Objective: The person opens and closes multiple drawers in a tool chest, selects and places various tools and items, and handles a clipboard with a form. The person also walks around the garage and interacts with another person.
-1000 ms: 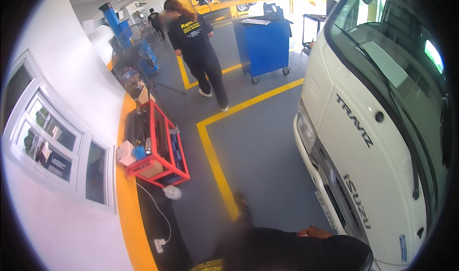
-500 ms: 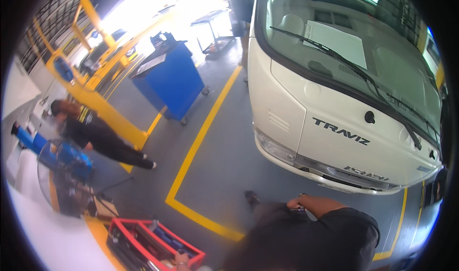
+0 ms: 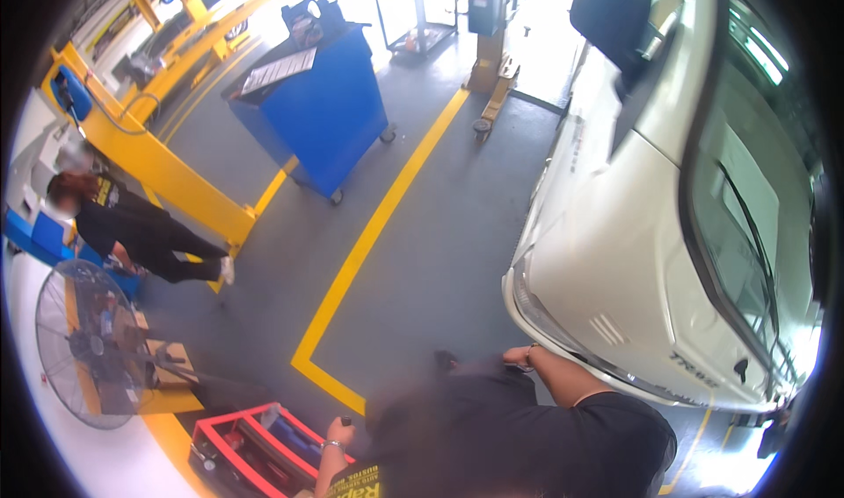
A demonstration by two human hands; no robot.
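My left hand (image 3: 336, 431), with a bracelet at the wrist, is closed on a short black thing (image 3: 346, 421) whose end sticks up from the fist. It is beside a red-framed open tool tray (image 3: 230, 419) holding dark and blue contents. In front of my body, my right hand (image 3: 517, 356) has a band at its wrist and its fingers look curled. Whatever it may hold is hidden or too small to name. Near it, a dark shoe (image 3: 447, 359) shows on the floor. The white van (image 3: 598, 269) stands to the right of that hand.
A blue wheeled cabinet (image 3: 321, 111) stands ahead, with a yellow floor line (image 3: 378, 234) to its right. On the left are a yellow lift post (image 3: 167, 168), a person in dark clothes (image 3: 141, 230) and a large fan (image 3: 88, 344). A cart (image 3: 418, 14) stands farther off.
My view has swung left, so the van sits farther right. My left hand has risen from the tray's edge with the black thing showing. The other person stands farther left in view.
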